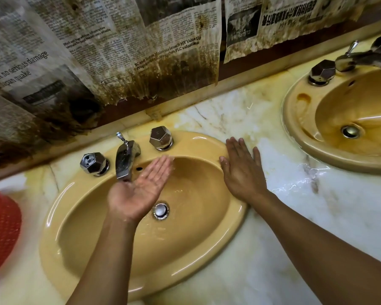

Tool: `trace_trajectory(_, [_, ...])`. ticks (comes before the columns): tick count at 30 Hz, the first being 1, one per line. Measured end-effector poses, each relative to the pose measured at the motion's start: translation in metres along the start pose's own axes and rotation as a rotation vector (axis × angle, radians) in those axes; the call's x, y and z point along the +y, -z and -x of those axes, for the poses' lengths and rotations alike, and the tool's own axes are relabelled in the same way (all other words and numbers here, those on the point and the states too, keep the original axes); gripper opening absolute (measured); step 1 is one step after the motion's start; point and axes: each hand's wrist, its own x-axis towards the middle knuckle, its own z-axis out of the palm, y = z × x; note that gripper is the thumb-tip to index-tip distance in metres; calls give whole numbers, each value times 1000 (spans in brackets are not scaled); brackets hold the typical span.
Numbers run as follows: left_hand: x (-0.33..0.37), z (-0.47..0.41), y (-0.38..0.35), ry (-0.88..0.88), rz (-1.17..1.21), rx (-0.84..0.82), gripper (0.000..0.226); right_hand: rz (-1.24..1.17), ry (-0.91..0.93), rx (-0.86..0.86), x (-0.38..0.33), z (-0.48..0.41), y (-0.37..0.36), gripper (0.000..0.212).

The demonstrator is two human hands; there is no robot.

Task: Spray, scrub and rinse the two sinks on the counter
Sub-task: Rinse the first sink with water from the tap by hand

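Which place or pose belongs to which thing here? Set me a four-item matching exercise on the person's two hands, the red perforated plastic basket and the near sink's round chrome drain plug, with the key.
Things:
1. left hand
2. right hand
3. red perforated plastic basket
4. round chrome drain plug

Places or poses:
A. at the picture's left edge
B. flat, palm down, at the right rim of the near mustard-yellow oval sink
C. at the bottom of the near basin
D. palm up just below the chrome tap spout

Pairs: 1-D, 2-B, 3-A, 4-C
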Motion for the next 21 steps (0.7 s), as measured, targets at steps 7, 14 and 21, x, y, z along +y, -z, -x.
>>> trace_trajectory(7, [-6, -4, 31, -107, 91, 58, 76, 150, 87, -15, -9, 15, -1, 77])
trace_trajectory(14, [12, 15, 48, -191, -185, -11, 58, 473, 672, -197, -65, -60, -13, 80])
trace_trajectory(21, [28, 49, 121, -557, -1102, 310, 26, 300, 433, -204, -60, -81, 1, 97])
